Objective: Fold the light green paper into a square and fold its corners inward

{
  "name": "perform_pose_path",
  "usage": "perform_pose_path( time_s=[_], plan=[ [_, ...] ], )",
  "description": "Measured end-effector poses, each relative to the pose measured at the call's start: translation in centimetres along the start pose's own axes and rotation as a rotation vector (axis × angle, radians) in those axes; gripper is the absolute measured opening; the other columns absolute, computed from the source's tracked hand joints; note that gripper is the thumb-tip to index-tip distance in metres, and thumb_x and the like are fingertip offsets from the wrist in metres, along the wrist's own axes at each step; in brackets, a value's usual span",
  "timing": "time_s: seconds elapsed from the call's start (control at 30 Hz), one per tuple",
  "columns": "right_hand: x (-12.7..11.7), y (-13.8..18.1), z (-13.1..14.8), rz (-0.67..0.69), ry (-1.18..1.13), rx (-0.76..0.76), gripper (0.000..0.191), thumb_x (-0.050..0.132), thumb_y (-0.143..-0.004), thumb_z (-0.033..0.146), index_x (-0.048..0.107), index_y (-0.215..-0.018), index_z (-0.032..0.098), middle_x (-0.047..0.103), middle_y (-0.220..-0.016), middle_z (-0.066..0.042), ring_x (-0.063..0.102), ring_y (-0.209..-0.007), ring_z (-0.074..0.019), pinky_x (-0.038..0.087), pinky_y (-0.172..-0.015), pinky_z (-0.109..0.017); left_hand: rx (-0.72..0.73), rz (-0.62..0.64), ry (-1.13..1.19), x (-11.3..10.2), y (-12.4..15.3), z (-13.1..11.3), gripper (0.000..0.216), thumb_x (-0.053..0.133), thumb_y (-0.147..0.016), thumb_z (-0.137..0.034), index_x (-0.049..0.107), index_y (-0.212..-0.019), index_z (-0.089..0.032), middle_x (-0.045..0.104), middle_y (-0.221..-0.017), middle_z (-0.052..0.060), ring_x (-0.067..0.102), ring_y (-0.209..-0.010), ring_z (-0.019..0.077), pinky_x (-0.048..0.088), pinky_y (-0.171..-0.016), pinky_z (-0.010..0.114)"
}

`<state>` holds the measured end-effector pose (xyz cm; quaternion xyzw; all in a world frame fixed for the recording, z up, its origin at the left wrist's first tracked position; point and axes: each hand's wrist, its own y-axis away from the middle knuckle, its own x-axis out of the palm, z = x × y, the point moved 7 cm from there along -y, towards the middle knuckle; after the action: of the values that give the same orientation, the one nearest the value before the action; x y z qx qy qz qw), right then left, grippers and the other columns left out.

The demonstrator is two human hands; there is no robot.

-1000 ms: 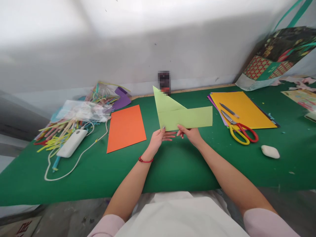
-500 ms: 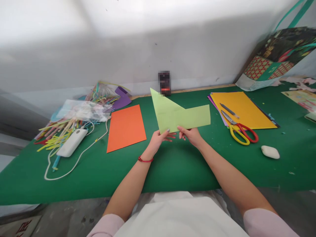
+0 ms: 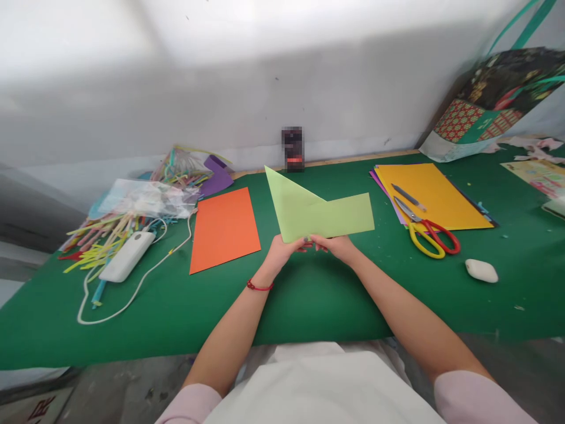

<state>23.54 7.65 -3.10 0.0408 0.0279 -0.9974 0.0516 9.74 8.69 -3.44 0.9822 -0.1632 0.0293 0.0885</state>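
Note:
A folded sheet of light green paper [image 3: 309,215] is held up over the table, with a tall point at its left and a rectangular flap reaching right. My left hand [image 3: 286,250] grips its lower edge from the left, thumb in front and fingers behind. From the right, my right hand [image 3: 335,247] pinches the same edge, its thumb tip meeting the left thumb near the middle. The fingers behind the paper are partly hidden. An orange sheet [image 3: 226,231] lies on the table to the left of my hands.
Scissors [image 3: 426,227] and a grey craft knife [image 3: 408,197] rest on yellow paper [image 3: 454,200] at right, near a small white case [image 3: 481,271]. At left are a white power bank [image 3: 128,256] with cable and many paper strips [image 3: 99,250]. A bag [image 3: 485,118] leans on the wall.
My hands have drawn together, so the thumbs meet at the paper's lower edge. The green paper has dropped slightly and lies flatter along its fold.

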Motion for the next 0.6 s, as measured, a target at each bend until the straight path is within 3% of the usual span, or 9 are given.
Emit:
perform_pose_path(
  time_s=[0.27,0.43,0.6],
  plan=[
    [0.3,-0.1,0.0,0.023,-0.162,0.038,0.041,0.066,-0.067,0.058,0.058,-0.051,0.021,0.056,-0.046,0.002,0.049,-0.043,-0.0111,0.038,-0.045,-0.026,0.005,0.017,-0.004,-0.2,0.0,0.0,0.042,0.082,-0.054,-0.039,0.072,-0.084,-0.012,0.075,-0.082,0.011,0.07,-0.082,0.0269,0.056,-0.073,0.037],
    [-1.9,-0.5,0.0,-0.178,-0.308,0.043,0.055,0.055,-0.065,0.076,0.047,-0.049,0.024,0.033,-0.028,0.007,0.033,-0.027,-0.0092,0.028,-0.034,-0.026,0.006,0.027,0.004,-0.2,0.3,-0.4,0.043,0.081,-0.057,-0.038,0.072,-0.089,-0.011,0.075,-0.086,0.013,0.07,-0.084,0.0276,0.055,-0.075,0.038],
    [-3.1,-0.6,-0.1,-0.235,-0.312,0.047,0.065,0.048,-0.069,0.079,0.028,-0.035,0.027,0.023,-0.024,0.005,0.027,-0.027,-0.0081,0.029,-0.035,-0.027,0.018,0.027,0.021,0.2,0.5,-0.8,0.045,0.08,-0.056,-0.037,0.071,-0.092,-0.012,0.075,-0.086,0.012,0.07,-0.085,0.0279,0.056,-0.075,0.038]
  ],
)
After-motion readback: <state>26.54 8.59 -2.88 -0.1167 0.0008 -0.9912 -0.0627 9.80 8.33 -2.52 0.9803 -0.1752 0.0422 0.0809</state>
